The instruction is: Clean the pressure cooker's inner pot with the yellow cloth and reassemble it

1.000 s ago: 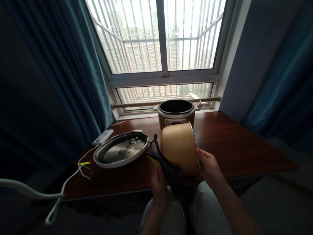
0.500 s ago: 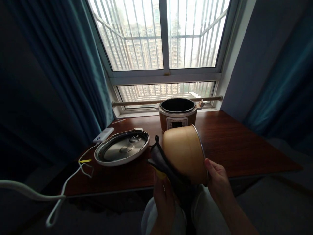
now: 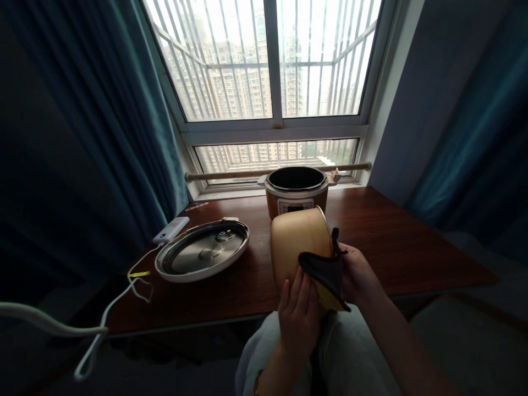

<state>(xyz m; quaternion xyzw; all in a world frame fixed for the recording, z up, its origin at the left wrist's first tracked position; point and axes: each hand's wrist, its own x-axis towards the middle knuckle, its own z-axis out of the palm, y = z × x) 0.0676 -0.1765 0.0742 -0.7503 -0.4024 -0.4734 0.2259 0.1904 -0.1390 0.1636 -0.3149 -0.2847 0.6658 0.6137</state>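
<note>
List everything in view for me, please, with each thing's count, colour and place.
Window: 1, grey-framed, ahead
Bars: many, pale, outside
Buildings: several, beige, beyond bars
Curtains: 2, blue, left and right
Table: 1, reddish brown, below window
Rod: 1, beige, across window's bottom
Cooker: 1, gold and white, table's back
Lid: 1, white and silver, left of cooker
Box: 1, white, table's back left
Cord: count unclear, white, left
Tag: 1, yellow, at cord
Pot: 1, tan, tilted in front of cooker
Cloth: 1, dark grey and yellow, against pot
Trouser legs: 2, pale grey, below pot
Left hand: 1, bare, against pot
Right hand: 1, bare, at pot's rim
</note>
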